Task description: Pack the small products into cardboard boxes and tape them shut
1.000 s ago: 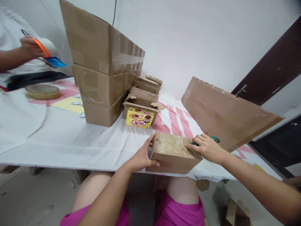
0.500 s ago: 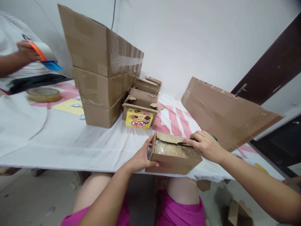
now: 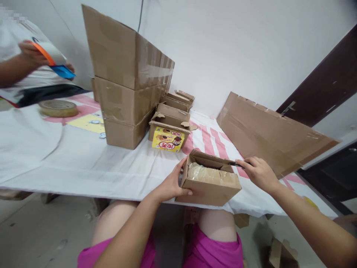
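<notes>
A small cardboard box (image 3: 208, 191) rests at the table's front edge, its upper flap raised along the far side. Crinkled clear tape covers the near flap (image 3: 212, 175). My left hand (image 3: 174, 182) grips the box's left end, thumb on the near face and fingers around the side. At the box's far right corner, my right hand (image 3: 260, 173) is closed on dark-bladed scissors (image 3: 235, 163). Their blade touches or lies very close to the raised flap; the handle is mostly hidden in my fingers.
Tall stacked, taped cartons (image 3: 117, 74) stand to the left. Beside them is a row of open boxes, the front one with a yellow label (image 3: 168, 140). A large cardboard sheet (image 3: 267, 130) leans at right. A tape roll (image 3: 58, 108) lies near another person holding a tape dispenser (image 3: 52, 56).
The box's top flap has lifted from nearly flat to upright, showing a gap inside. My right hand has moved right, taking the scissors toward the box's far right corner.
</notes>
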### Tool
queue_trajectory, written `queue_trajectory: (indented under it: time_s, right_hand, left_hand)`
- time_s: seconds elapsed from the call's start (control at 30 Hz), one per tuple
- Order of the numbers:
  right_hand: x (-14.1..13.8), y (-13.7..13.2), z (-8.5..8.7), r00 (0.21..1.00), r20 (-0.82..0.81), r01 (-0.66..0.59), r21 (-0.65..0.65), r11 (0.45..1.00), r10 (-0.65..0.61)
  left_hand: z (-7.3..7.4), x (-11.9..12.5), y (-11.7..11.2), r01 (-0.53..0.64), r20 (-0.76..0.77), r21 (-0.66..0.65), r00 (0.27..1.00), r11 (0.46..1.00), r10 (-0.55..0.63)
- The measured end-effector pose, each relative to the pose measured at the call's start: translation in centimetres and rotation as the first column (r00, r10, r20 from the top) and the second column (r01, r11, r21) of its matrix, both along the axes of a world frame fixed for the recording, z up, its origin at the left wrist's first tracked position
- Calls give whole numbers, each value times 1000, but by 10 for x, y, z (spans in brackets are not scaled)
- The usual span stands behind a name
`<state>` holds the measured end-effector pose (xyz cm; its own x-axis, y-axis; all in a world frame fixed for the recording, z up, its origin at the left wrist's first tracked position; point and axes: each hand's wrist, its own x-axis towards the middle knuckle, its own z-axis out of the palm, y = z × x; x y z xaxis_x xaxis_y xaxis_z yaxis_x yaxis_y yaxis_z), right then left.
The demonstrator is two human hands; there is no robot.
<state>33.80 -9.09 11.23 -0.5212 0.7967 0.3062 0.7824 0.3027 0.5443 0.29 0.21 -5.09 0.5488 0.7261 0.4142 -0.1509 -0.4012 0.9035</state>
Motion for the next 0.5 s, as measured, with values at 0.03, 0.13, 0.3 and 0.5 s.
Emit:
queue_trajectory:
  time_s: [0.03,0.13,0.3,0.5]
  right_hand:
    - [7,-1,-6,999,-36,36,-10,999,-37]
    - [26,-3,-31,975,-135,165,-92,982,-177]
    - [47,-8,-80,942,-170,234,-288,928,-291]
    - [49,-11,-106,971,-148,118,-382,917,-187]
  left_hand:
    - [-1,0,0,-2,-1,0,1000,1000,2]
    - [-1,0,-2,9,-1,-6,1000,1000,-9]
    - [2,-5,-3,7,-10,-39,1000,999,-7]
    - [10,-30,4,77,-47,-165,995,983,-86]
